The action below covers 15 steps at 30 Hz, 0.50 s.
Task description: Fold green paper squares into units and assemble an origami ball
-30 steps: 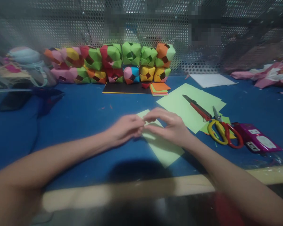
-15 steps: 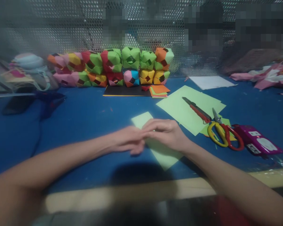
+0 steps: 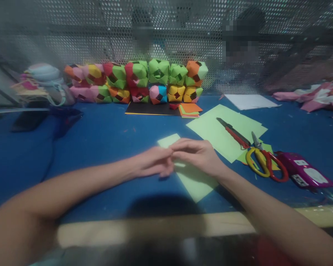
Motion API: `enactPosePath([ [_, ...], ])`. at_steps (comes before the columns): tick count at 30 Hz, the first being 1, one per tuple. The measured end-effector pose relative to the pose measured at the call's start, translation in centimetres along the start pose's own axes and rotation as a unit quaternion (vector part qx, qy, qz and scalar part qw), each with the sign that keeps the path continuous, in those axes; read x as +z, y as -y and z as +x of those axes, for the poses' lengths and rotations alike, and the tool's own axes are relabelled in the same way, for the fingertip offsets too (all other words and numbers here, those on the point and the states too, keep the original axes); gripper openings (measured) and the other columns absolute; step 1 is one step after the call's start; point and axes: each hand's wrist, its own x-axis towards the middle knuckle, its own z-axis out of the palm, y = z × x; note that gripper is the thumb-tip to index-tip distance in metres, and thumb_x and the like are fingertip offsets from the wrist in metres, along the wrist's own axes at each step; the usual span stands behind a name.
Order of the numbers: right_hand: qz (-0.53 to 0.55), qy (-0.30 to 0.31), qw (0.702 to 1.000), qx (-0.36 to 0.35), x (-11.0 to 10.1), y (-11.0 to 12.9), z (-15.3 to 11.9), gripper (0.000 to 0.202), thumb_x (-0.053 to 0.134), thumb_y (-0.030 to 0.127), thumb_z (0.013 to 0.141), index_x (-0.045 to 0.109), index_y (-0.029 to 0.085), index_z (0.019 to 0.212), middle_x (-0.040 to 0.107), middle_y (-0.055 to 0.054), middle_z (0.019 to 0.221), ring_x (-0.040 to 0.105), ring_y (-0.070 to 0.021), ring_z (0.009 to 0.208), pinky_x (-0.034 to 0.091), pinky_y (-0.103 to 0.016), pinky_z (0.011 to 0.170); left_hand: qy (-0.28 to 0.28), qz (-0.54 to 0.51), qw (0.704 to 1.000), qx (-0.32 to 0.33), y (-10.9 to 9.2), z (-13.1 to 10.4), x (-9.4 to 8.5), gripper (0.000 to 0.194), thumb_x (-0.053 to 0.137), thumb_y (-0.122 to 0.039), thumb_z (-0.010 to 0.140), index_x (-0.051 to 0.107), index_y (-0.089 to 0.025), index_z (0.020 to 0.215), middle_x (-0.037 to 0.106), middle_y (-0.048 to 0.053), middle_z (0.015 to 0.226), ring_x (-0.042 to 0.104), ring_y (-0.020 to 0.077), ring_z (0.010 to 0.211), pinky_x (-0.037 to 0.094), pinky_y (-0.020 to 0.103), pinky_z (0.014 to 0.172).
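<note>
A long pale green paper strip (image 3: pixel 197 184) lies slanting on the blue table near its front edge. Above its upper part my left hand (image 3: pixel 157 161) and my right hand (image 3: pixel 201 153) meet at the fingertips. The fingers of both are pinched together; whatever is between them is too small or hidden to make out. To the right, larger pale green sheets (image 3: pixel 211 125) carry a red cutter knife (image 3: pixel 233 133). Scissors (image 3: pixel 262 160) with yellow and red handles lie beside them, partly over small green paper.
Folded paper blocks (image 3: pixel 159 72) stand in two rows at the back, behind black paper (image 3: pixel 151 108) and small coloured squares (image 3: pixel 190 108). A purple packet (image 3: pixel 305 171) is at right, a white sheet (image 3: pixel 249 101) behind. Pink paper pieces (image 3: pixel 319 96) lie far right, a dark phone (image 3: pixel 30 118) left.
The whole view has shifted slightly, so things appear a little further right and lower. My hands stay together over the strip, with the fingers only slightly moved.
</note>
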Motion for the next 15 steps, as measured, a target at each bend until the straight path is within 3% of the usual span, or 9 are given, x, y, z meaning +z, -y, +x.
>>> enactPosePath([
  [8, -0.036, -0.019, 0.997, -0.07, 0.5, 0.2, -0.3, 0.01, 0.065, 0.018, 0.083, 0.072, 0.019, 0.077, 0.071, -0.003, 0.071, 0.067, -0.0136, 0.071, 0.055, -0.027, 0.066, -0.028, 0.039, 0.999, -0.009, 0.0, 0.0, 0.5, 0.053, 0.078, -0.058, 0.059, 0.061, -0.008, 0.066, 0.064, 0.006, 0.05, 0.056, 0.0109, 0.04, 0.042, 0.02, 0.039],
  [15, -0.042, 0.069, 0.996, 0.042, 0.1, 1.3, -0.3, 0.01, 0.061, 0.021, 0.085, 0.065, 0.018, 0.077, 0.069, -0.001, 0.07, 0.065, -0.0121, 0.065, 0.053, -0.024, 0.059, 0.023, 0.063, 0.996, -0.063, -0.2, -0.4, -0.1, 0.05, 0.084, -0.052, 0.052, 0.064, -0.006, 0.059, 0.067, 0.008, 0.055, 0.06, 0.0118, 0.044, 0.048, 0.02, 0.042],
])
